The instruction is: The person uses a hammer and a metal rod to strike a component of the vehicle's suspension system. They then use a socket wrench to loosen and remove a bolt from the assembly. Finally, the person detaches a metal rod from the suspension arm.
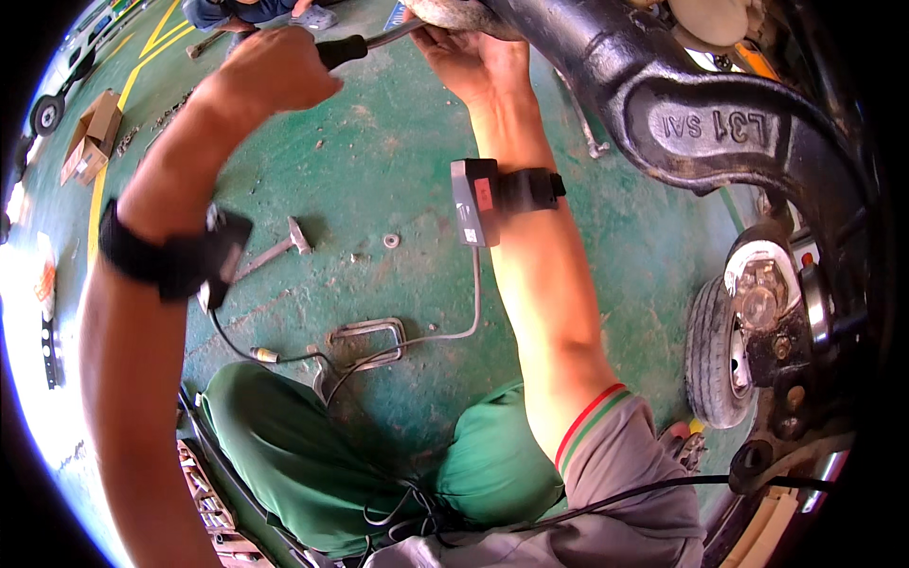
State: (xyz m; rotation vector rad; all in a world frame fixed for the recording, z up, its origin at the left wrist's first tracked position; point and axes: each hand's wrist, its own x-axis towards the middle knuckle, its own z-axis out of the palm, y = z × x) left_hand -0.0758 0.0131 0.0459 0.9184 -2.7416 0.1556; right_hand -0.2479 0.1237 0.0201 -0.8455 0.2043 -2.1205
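Note:
My left hand [275, 68] is closed round the dark handle of a screwdriver [345, 50], whose metal shaft points right. The shaft's end meets a rounded, pale grey metal part [453, 13] at the top edge. From below, my right hand [473, 59] reaches up against that part with its fingers curled, some of them hidden. The grey part adjoins a thick black cast arm [653, 85] that curves down the right side. Each forearm wears a strapped black box [474, 202] with a cable.
On the green floor lie a hammer [284, 248], a metal ring [391, 240] and a G-clamp [371, 339]. A tyred wheel [717, 355] stands at right. A cardboard box [93, 135] sits at left. Another person [256, 11] crouches at the top.

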